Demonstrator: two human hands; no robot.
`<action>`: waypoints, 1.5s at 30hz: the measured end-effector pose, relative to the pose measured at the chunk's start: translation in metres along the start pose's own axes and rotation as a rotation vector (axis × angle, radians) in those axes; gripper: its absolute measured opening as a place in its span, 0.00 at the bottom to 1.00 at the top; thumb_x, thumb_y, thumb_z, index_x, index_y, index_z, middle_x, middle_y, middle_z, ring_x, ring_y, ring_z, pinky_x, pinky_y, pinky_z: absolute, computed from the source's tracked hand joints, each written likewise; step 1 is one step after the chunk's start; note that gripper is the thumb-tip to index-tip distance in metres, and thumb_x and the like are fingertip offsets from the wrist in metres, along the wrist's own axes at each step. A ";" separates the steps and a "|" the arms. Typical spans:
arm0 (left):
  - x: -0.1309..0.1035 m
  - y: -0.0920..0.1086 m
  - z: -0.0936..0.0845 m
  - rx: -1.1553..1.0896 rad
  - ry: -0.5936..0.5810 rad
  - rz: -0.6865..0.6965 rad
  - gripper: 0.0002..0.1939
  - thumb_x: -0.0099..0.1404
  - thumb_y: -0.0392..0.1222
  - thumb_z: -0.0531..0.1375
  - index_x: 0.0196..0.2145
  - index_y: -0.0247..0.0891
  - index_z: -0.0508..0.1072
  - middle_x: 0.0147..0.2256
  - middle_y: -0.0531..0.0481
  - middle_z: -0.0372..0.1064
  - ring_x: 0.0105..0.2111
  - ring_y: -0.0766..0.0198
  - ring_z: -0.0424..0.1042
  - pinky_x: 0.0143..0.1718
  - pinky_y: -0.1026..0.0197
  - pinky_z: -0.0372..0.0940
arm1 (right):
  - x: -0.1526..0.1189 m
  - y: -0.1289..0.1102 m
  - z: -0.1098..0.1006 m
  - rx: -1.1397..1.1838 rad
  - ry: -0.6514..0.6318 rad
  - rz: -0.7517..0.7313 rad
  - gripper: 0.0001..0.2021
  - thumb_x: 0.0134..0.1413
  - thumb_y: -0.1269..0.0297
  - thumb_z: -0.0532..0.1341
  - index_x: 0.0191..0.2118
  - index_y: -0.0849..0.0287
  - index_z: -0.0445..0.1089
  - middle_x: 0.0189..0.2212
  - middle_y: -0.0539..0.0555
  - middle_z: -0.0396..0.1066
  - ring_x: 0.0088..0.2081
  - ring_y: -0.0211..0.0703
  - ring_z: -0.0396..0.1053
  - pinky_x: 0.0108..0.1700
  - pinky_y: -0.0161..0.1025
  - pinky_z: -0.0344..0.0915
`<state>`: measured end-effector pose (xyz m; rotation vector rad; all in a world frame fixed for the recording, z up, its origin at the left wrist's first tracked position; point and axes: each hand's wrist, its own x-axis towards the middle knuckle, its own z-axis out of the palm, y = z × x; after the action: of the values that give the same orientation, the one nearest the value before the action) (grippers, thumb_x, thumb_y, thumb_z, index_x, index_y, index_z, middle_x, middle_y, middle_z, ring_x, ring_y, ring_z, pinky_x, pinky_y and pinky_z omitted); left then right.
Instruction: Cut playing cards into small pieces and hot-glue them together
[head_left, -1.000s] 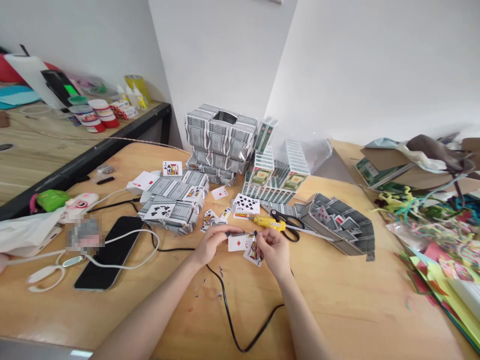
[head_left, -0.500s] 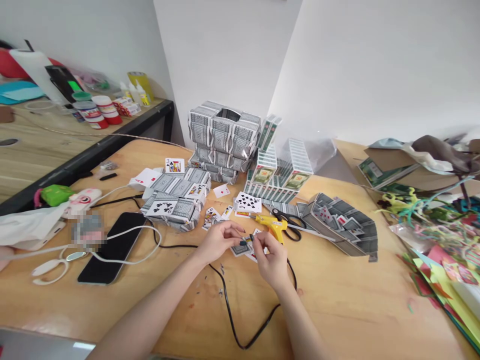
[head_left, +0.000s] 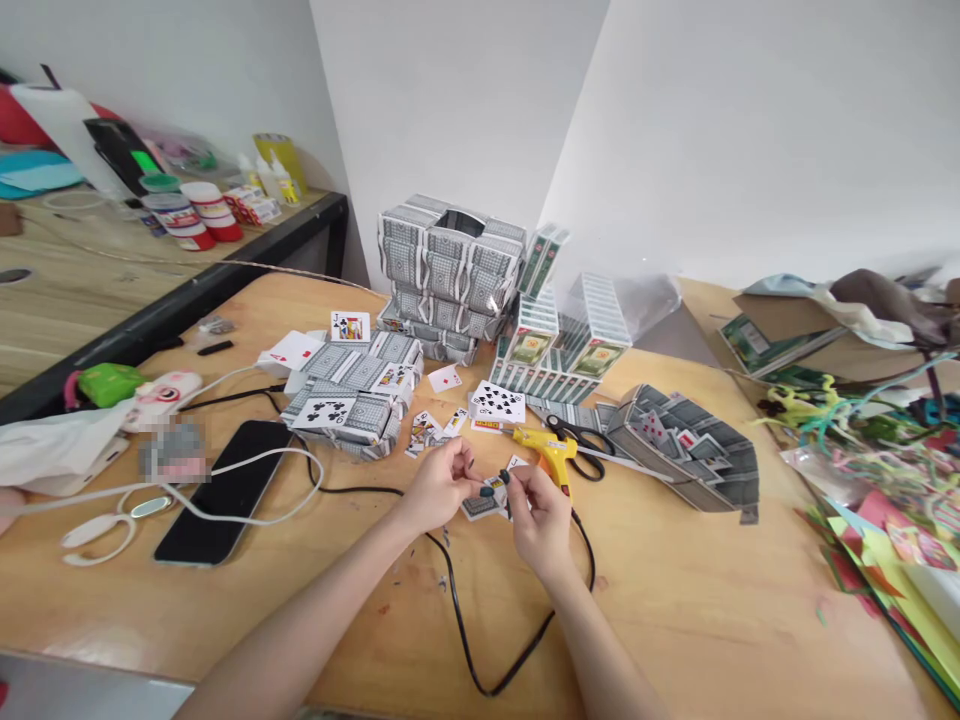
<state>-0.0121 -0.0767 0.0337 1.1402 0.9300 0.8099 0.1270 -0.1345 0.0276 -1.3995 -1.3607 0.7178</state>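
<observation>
My left hand [head_left: 437, 487] and my right hand [head_left: 541, 518] are close together over a grey-backed playing card [head_left: 480, 508] on the table. Thumb and fingers of each hand are pinched; whatever lies between them is too small or hidden to name. Part of another card [head_left: 516, 464] shows behind my right hand. Just beyond it, a yellow glue gun [head_left: 546, 450] lies against black-handled scissors [head_left: 589, 440]. Several loose cards, among them a spade card [head_left: 497, 402] and a face card [head_left: 424, 432], lie past my fingertips.
Card-covered blocks [head_left: 352, 385] and a tall card-covered box [head_left: 450, 260] stand behind. Stacked card packs [head_left: 544, 380] are beside them. An open card-covered tray [head_left: 679, 450] is at right. A black cord [head_left: 457, 620] loops near my arms; a phone [head_left: 225, 495] lies left.
My left fingers have curled and drawn slightly away from my right fingertips, uncovering more of the card below. The view has shifted slightly.
</observation>
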 end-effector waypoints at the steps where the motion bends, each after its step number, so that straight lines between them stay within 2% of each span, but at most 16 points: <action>1: 0.000 -0.001 0.000 0.006 0.013 0.004 0.16 0.43 0.28 0.60 0.25 0.38 0.55 0.18 0.60 0.63 0.20 0.71 0.65 0.23 0.69 0.59 | 0.000 0.001 0.001 0.012 0.009 0.009 0.09 0.55 0.61 0.53 0.27 0.57 0.63 0.20 0.48 0.59 0.22 0.37 0.55 0.25 0.35 0.53; 4: 0.001 -0.002 0.000 0.037 0.036 0.033 0.14 0.45 0.30 0.61 0.30 0.36 0.61 0.21 0.57 0.66 0.22 0.70 0.66 0.25 0.67 0.61 | 0.000 0.002 0.003 0.082 0.044 0.048 0.09 0.56 0.60 0.54 0.27 0.57 0.62 0.20 0.48 0.58 0.22 0.36 0.55 0.24 0.34 0.53; 7: 0.001 -0.001 0.000 0.079 -0.013 0.069 0.14 0.48 0.35 0.62 0.36 0.34 0.68 0.24 0.52 0.69 0.25 0.67 0.69 0.28 0.65 0.63 | 0.003 -0.001 0.002 0.174 0.065 0.076 0.10 0.55 0.58 0.54 0.28 0.57 0.60 0.20 0.47 0.58 0.21 0.35 0.55 0.23 0.33 0.54; 10: 0.000 0.002 -0.001 0.177 -0.019 0.110 0.08 0.50 0.40 0.62 0.30 0.34 0.72 0.27 0.49 0.71 0.28 0.65 0.69 0.31 0.64 0.64 | 0.006 -0.005 0.000 0.233 0.059 0.083 0.10 0.55 0.57 0.54 0.28 0.57 0.60 0.20 0.47 0.58 0.20 0.34 0.55 0.22 0.32 0.55; 14: -0.002 0.007 -0.001 0.232 0.030 0.143 0.08 0.51 0.43 0.61 0.24 0.35 0.73 0.24 0.50 0.71 0.27 0.65 0.68 0.29 0.65 0.62 | 0.006 -0.006 -0.001 0.257 0.056 0.104 0.10 0.55 0.56 0.55 0.29 0.57 0.61 0.20 0.46 0.58 0.20 0.34 0.55 0.22 0.32 0.55; 19: -0.002 0.008 -0.005 0.154 0.059 0.022 0.10 0.49 0.44 0.61 0.19 0.35 0.72 0.19 0.53 0.67 0.21 0.67 0.64 0.22 0.66 0.58 | 0.006 -0.005 0.003 0.366 -0.010 0.201 0.12 0.53 0.53 0.55 0.28 0.57 0.61 0.16 0.45 0.58 0.18 0.34 0.57 0.21 0.33 0.56; 23: 0.001 0.005 -0.009 0.186 0.127 -0.011 0.08 0.47 0.42 0.60 0.18 0.35 0.73 0.19 0.53 0.67 0.21 0.66 0.64 0.22 0.66 0.57 | 0.008 -0.006 0.006 0.473 -0.071 0.269 0.13 0.53 0.52 0.55 0.29 0.58 0.61 0.17 0.46 0.62 0.17 0.34 0.60 0.22 0.33 0.57; 26: 0.003 0.002 -0.010 0.211 0.096 -0.012 0.09 0.48 0.43 0.60 0.19 0.35 0.73 0.19 0.53 0.68 0.22 0.66 0.64 0.23 0.65 0.58 | 0.010 -0.007 0.007 0.511 -0.069 0.309 0.13 0.52 0.53 0.56 0.30 0.58 0.61 0.17 0.46 0.64 0.17 0.34 0.61 0.21 0.33 0.57; 30: 0.004 0.000 -0.008 0.241 0.084 0.020 0.16 0.54 0.49 0.57 0.19 0.34 0.70 0.19 0.53 0.66 0.22 0.66 0.65 0.24 0.65 0.59 | 0.013 -0.003 0.003 0.554 -0.012 0.352 0.11 0.51 0.56 0.58 0.31 0.59 0.63 0.16 0.46 0.65 0.17 0.34 0.62 0.19 0.32 0.58; 34: 0.004 0.002 -0.009 0.093 0.121 0.031 0.20 0.58 0.53 0.52 0.21 0.33 0.70 0.20 0.49 0.68 0.22 0.65 0.67 0.25 0.63 0.62 | 0.023 0.004 -0.021 0.845 0.127 0.392 0.05 0.47 0.64 0.61 0.30 0.58 0.64 0.17 0.45 0.64 0.17 0.32 0.61 0.21 0.30 0.61; 36: 0.005 0.003 -0.011 0.041 0.146 0.034 0.20 0.58 0.52 0.52 0.23 0.32 0.72 0.22 0.47 0.70 0.21 0.65 0.68 0.25 0.63 0.63 | 0.029 0.009 -0.045 1.039 0.203 0.393 0.04 0.45 0.70 0.61 0.30 0.59 0.65 0.20 0.44 0.65 0.19 0.28 0.61 0.24 0.28 0.63; 38: 0.007 0.002 -0.013 0.059 0.179 0.040 0.16 0.57 0.49 0.54 0.24 0.32 0.72 0.22 0.47 0.70 0.22 0.65 0.68 0.26 0.63 0.64 | 0.034 0.015 -0.073 1.183 0.309 0.295 0.06 0.43 0.75 0.60 0.30 0.59 0.66 0.21 0.45 0.65 0.20 0.28 0.62 0.23 0.26 0.64; 41: 0.010 -0.001 -0.015 0.158 0.198 0.057 0.13 0.56 0.46 0.55 0.25 0.34 0.72 0.22 0.49 0.70 0.23 0.64 0.69 0.27 0.62 0.65 | 0.039 0.022 -0.105 1.290 0.479 0.185 0.07 0.46 0.75 0.57 0.32 0.59 0.67 0.25 0.49 0.68 0.24 0.30 0.66 0.24 0.26 0.65; 43: 0.011 -0.005 -0.017 0.293 0.217 0.109 0.12 0.57 0.45 0.54 0.24 0.35 0.71 0.23 0.50 0.71 0.24 0.64 0.70 0.28 0.62 0.65 | 0.040 0.025 -0.114 1.299 0.492 0.210 0.07 0.47 0.72 0.57 0.35 0.59 0.67 0.25 0.48 0.68 0.24 0.30 0.66 0.24 0.27 0.65; 45: 0.012 -0.007 -0.020 0.485 0.268 0.190 0.10 0.57 0.43 0.55 0.24 0.36 0.71 0.23 0.50 0.71 0.25 0.64 0.69 0.28 0.63 0.64 | 0.040 0.027 -0.112 1.226 0.441 0.300 0.07 0.45 0.69 0.60 0.35 0.59 0.67 0.22 0.45 0.67 0.22 0.30 0.64 0.24 0.28 0.64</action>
<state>-0.0253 -0.0603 0.0217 1.5833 1.3001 0.9341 0.2470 -0.1203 0.0468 -0.6579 -0.1916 1.0848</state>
